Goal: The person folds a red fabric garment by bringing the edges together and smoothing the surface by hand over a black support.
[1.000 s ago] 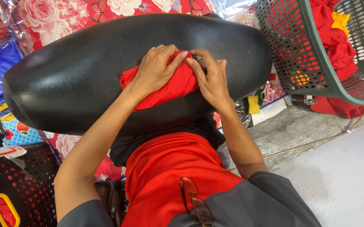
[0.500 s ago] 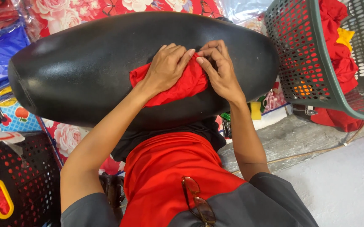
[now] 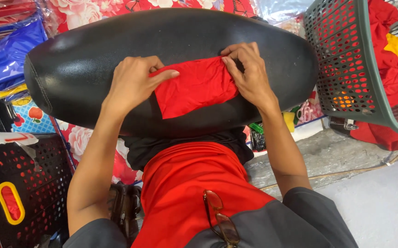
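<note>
A folded red cloth [image 3: 195,87] lies flat on a long black padded seat [image 3: 84,64]. My left hand [image 3: 134,82] rests at the cloth's left edge, fingers stretched over its upper left corner and pressing it down. My right hand [image 3: 249,71] holds the cloth's right end, fingers pinching the upper right edge. Both hands touch the cloth. My red and grey shirt fills the lower middle of the view, with a pair of glasses [image 3: 221,219] hanging at the collar.
A green perforated basket [image 3: 346,59] with red and yellow cloth stands at the right. A black perforated crate [image 3: 24,183] sits at the lower left. Wrapped blue [image 3: 6,50] and floral [image 3: 93,9] fabric packs lie behind the seat. Grey concrete floor [image 3: 382,197] at lower right.
The bunched red cloth has been spread flat. My left hand slid leftwards across it to its left edge, while my right hand stayed at the right end.
</note>
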